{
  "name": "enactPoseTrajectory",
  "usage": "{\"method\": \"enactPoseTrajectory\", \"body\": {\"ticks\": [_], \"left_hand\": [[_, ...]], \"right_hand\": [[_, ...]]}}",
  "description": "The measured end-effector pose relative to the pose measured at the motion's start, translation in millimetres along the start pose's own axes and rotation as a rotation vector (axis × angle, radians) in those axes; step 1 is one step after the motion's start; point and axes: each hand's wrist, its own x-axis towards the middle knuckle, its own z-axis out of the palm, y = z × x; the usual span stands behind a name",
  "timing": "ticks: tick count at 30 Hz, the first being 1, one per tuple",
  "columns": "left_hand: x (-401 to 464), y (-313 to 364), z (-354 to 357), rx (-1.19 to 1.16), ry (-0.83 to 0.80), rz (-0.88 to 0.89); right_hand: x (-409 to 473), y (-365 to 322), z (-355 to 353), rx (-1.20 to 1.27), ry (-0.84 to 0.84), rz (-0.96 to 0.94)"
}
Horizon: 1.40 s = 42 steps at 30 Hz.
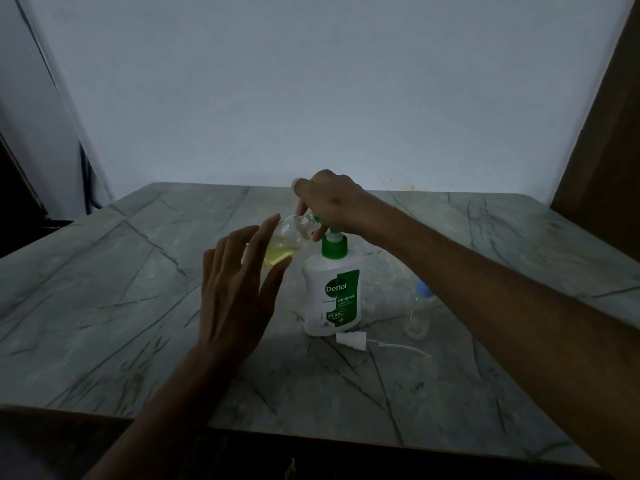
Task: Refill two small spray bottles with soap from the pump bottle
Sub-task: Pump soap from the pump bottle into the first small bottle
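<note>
A white Dettol pump bottle (330, 299) with a green collar stands mid-table. A small clear spray bottle (285, 242), part full of yellow soap, hangs tilted with its open mouth at the green nozzle. My right hand (332, 206) sits over the pump head, and its curled fingers pinch the small bottle's neck. In front of that bottle my left hand (239, 289) has straight, spread fingers, with the thumb just under the bottle's body. A second clear spray bottle (417, 317) with a blue cap stands to the right, partly behind my right forearm.
A white spray head (351, 341) with its thin dip tube lies on the grey marble table (138, 306) just in front of the pump bottle. A pale wall closes the far edge. A dark wooden panel (609, 150) rises at the right.
</note>
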Motion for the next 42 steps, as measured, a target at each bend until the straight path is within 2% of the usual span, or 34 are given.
{"method": "enactPoseTrajectory", "body": {"ticks": [6,11,18,27,34,42], "left_hand": [[-0.1,-0.1,0.2,0.005,-0.001,0.003],[0.5,1.4,0.0,-0.008,-0.002,0.0],[0.5,2.5,0.2,-0.01,-0.003,0.001],[1.7,2.1,-0.9,-0.014,-0.016,-0.011],[0.5,0.4,0.1,0.015,-0.024,0.012],[0.8,1.6,-0.7,0.008,-0.023,-0.005]], "right_hand": [[3.6,6.1,6.5,0.049,-0.018,0.038],[2.1,0.3,1.0,-0.054,0.0,-0.007],[0.9,5.6,4.8,0.065,0.0,0.029],[-0.3,-3.2,-1.8,-0.034,-0.005,0.008],[0.2,7.2,5.8,0.089,-0.014,0.054],[3.4,-0.2,0.1,-0.004,0.007,0.024]]}}
